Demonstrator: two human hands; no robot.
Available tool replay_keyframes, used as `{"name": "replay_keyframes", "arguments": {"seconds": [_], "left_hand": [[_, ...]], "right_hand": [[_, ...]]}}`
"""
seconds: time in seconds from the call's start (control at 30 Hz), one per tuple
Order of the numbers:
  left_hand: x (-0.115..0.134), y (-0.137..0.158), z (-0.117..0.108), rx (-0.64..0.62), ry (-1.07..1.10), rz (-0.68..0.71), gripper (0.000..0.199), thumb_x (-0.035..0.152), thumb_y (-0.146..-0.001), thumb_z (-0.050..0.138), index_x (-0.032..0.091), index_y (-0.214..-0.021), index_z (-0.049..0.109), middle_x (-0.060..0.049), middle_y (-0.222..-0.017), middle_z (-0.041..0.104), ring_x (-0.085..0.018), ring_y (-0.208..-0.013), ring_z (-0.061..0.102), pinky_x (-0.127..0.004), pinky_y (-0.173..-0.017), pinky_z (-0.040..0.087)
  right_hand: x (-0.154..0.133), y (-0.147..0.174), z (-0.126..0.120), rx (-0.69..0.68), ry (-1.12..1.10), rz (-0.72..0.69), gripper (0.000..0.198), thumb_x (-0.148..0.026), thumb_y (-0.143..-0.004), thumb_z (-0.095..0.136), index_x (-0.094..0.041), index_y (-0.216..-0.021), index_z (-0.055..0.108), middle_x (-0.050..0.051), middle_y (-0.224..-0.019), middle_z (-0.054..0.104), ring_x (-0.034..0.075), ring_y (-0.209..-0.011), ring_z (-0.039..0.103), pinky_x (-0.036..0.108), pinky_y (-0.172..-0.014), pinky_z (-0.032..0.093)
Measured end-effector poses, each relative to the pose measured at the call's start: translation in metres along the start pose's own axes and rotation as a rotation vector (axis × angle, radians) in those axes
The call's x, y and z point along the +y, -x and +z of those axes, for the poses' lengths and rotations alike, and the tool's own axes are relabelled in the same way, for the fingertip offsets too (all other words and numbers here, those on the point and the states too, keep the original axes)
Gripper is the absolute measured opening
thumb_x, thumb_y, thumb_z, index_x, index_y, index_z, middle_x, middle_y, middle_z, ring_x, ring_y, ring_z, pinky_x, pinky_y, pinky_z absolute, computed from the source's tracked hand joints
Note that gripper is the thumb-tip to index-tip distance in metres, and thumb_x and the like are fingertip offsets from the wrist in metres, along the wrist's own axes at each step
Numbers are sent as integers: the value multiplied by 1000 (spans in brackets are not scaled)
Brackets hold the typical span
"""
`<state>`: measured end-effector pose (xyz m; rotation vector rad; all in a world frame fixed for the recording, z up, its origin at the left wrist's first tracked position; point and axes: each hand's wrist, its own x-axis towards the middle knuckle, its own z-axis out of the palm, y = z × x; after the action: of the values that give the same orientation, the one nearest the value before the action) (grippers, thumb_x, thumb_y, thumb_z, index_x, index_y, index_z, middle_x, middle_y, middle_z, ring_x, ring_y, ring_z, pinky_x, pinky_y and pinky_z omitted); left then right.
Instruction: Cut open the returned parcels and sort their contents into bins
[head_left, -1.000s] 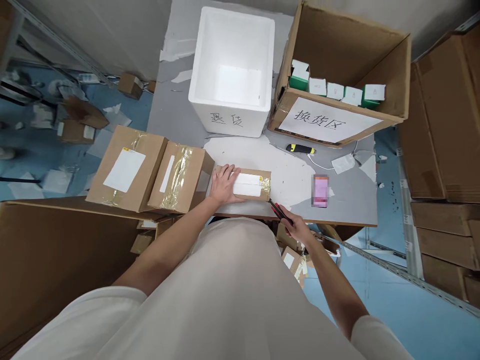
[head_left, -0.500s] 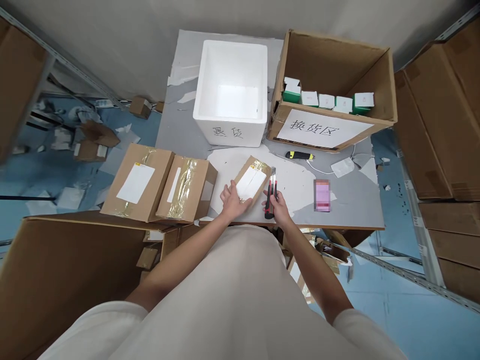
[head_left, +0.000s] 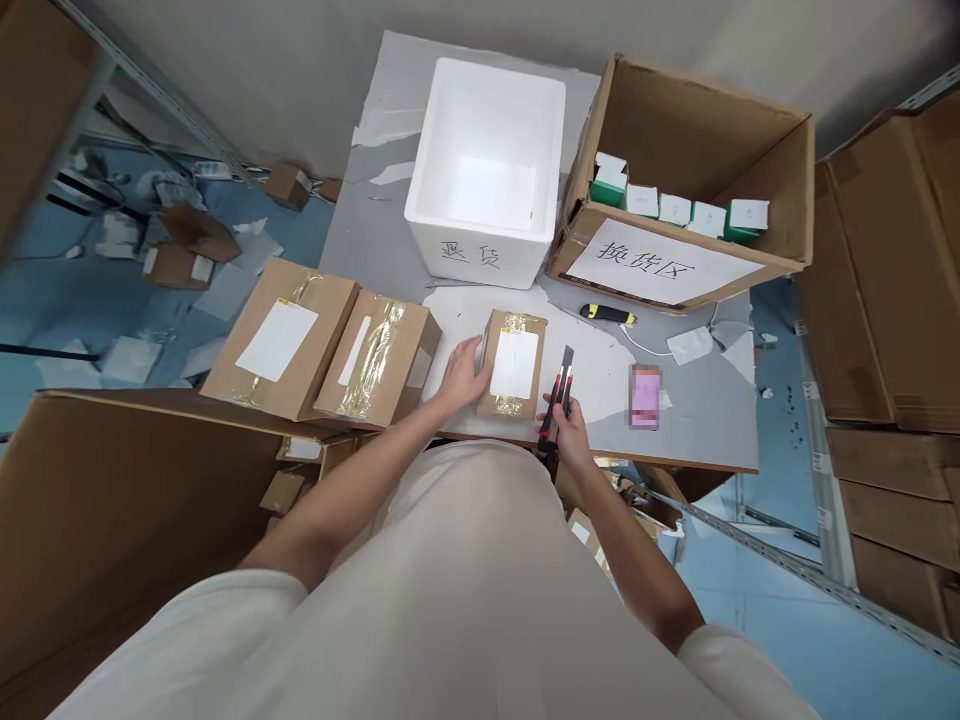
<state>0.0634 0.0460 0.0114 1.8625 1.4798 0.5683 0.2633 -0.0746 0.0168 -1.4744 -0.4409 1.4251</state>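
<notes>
black-and-red cutter (head_left: 555,410) gripped in the curled right hand (head_left: 568,428), tip pointing far, just right of the small taped carton (head_left: 514,362). carton lies on the table (head_left: 694,430) between the hands, long axis near to far; left hand (head_left: 461,376), loosely spread and holding nothing, is closer, at its left side, contact unclear. white foam bin (head_left: 472,268) stands beyond.

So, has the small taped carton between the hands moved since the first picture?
Yes: against the table's front edge, the small taped carton has turned roughly a quarter counterclockwise; its long side, earlier parallel to that edge, now points away.
</notes>
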Motion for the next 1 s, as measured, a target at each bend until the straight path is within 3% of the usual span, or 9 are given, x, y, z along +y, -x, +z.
{"name": "replay_keyframes", "arguments": {"seconds": [0.07, 0.13, 0.27, 0.43, 0.6, 0.67, 0.77, 0.87, 1.0], "left_hand": [[1, -37, -4, -15, -32, 122, 59, 33, -83, 50, 11, -136, 40, -17, -140, 44, -29, -135, 34, -46, -112, 29], [1, -69, -6, -123, -35, 214, 56, 32, -81, 52, 14, -133, 43, -14, -139, 47, -27, -134, 35, -45, -112, 29], [-2, -89, -9, -157, -53, 146, 49, 33, -78, 55, 14, -123, 51, -12, -126, 56, -25, -118, 51, -40, -103, 40], [-7, -27, -13, 108, -215, -189, 43, 47, -77, 58, 17, -107, 53, -12, -106, 60, -27, -103, 57, -40, -89, 46], [-11, 42, -5, 69, -143, -482, 53, 63, -72, 57, 18, -99, 52, -7, -84, 61, -25, -81, 61, -40, -74, 49], [-12, 47, -2, 146, -132, -426, 59, 58, -72, 59, 16, -112, 48, -11, -99, 61, -27, -95, 59, -41, -83, 47], [-10, 33, -4, 194, -214, -133, 69, 44, -74, 58, 13, -133, 37, -19, -137, 42, -30, -131, 38, -43, -104, 34], [-7, 12, -9, 2, -331, 152, 72, 36, -76, 53, 15, -141, 31, -16, -152, 24, -31, -143, 15, -48, -113, 16], [-5, -2, -12, -182, -450, 215, 86, 54, -72, 58, 15, -143, 29, -17, -153, 23, -35, -142, 13, -52, -113, 11]], "right_hand": [[9, 17, -1, 24, -63, 124, 39, -49, -74, 68, -27, -100, 49, 2, -120, 60, 14, -78, 67, 30, -59, 58], [15, 30, 3, 22, -160, 226, 39, -47, -75, 69, -27, -101, 49, 2, -112, 64, 18, -86, 69, 35, -65, 59], [12, 27, 10, 50, -286, 224, 33, -43, -77, 68, -25, -98, 49, 3, -95, 70, 22, -94, 69, 42, -79, 58], [-11, -18, -7, 135, -262, -1, 33, -42, -78, 67, -27, -99, 47, 2, -109, 68, 19, -108, 63, 40, -85, 56], [-25, -63, -13, 75, -141, -85, 37, -49, -77, 65, -27, -95, 42, 5, -110, 67, 18, -104, 64, 38, -83, 55], [-26, -65, -16, 46, -92, -111, 39, -51, -75, 66, -26, -95, 42, 5, -110, 66, 17, -99, 66, 36, -82, 55], [-25, -53, -31, 24, 77, -135, 43, -51, -74, 66, -25, -102, 45, 4, -105, 66, 15, -83, 67, 33, -73, 55], [-26, -35, -54, -48, 319, -90, 50, -52, -76, 63, -23, -114, 47, 1, -90, 65, 10, -58, 60, 28, -57, 53], [-27, -23, -70, -139, 457, -27, 71, -51, -79, 58, -26, -141, 33, -1, -85, 62, 8, -50, 53, 24, -44, 47]]}}
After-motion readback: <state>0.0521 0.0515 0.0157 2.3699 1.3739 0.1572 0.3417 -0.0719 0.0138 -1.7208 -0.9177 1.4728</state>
